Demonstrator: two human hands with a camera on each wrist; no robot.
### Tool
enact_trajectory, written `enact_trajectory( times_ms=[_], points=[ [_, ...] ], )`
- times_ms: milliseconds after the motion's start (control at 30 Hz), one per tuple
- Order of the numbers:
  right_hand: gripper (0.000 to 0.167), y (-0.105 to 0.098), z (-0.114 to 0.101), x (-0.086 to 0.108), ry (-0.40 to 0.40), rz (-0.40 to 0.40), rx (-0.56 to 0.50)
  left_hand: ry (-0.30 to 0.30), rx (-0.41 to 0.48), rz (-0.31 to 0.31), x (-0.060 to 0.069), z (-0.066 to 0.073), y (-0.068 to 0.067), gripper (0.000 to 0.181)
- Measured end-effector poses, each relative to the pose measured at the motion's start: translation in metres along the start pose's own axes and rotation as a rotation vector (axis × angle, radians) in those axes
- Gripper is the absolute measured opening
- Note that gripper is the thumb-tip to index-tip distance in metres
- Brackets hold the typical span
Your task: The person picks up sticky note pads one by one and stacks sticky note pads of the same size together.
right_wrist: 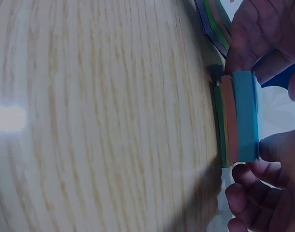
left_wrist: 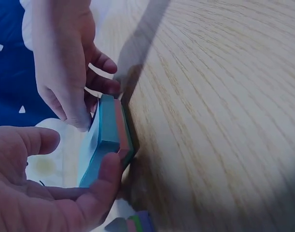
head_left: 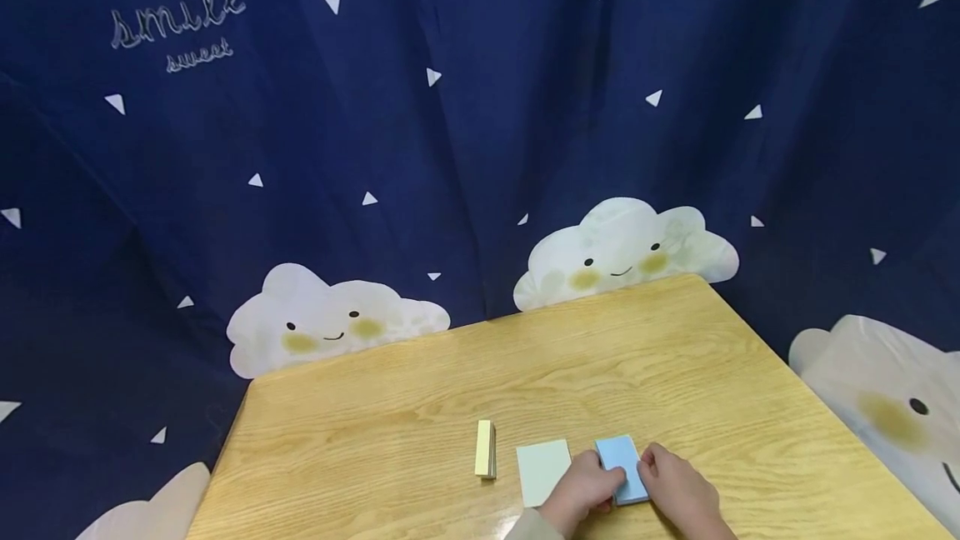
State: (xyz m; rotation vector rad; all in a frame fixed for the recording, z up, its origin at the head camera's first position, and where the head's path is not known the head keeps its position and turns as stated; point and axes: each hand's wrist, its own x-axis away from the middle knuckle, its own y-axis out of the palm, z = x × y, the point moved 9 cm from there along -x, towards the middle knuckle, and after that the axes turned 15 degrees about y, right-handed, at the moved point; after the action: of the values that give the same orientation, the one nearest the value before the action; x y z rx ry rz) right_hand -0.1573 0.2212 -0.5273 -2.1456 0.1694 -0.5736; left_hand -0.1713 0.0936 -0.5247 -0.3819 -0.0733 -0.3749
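A small stack of sticky note pads [head_left: 621, 452] lies on the wooden table, light blue on top. Side on, in the right wrist view, a blue pad [right_wrist: 246, 116] rests over pink, yellow and green layers. My left hand [head_left: 588, 486] holds the stack's left side with bent fingers; its thumb reaches over the top, apart from the surface in the left wrist view. From the opposite side my right hand [head_left: 678, 490] grips the edge, its thumb [right_wrist: 277, 145] against the blue pad and the other fingers curled below. Undersides of the stack and some fingertips are hidden.
Just left of my left hand lies a square pale-green-topped pad stack [head_left: 543, 469], with purple, green and pink layers showing in the right wrist view. Farther left stands a narrow yellow-topped stack [head_left: 483, 448]. A dark blue curtain [head_left: 480, 123] with clouds hangs behind the table [head_left: 420, 407].
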Motion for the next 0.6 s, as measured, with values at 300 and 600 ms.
enact_trajectory(
  times_ms=[300, 600],
  points=[
    [0.011, 0.004, -0.001, -0.007, -0.014, 0.007, 0.033, 0.005, -0.015, -0.005, -0.001, -0.003, 0.001, 0.008],
    [0.011, 0.002, 0.002, -0.016, -0.024, 0.010, 0.042, 0.008, 0.041, 0.012, -0.006, -0.002, 0.005, 0.009]
  ],
)
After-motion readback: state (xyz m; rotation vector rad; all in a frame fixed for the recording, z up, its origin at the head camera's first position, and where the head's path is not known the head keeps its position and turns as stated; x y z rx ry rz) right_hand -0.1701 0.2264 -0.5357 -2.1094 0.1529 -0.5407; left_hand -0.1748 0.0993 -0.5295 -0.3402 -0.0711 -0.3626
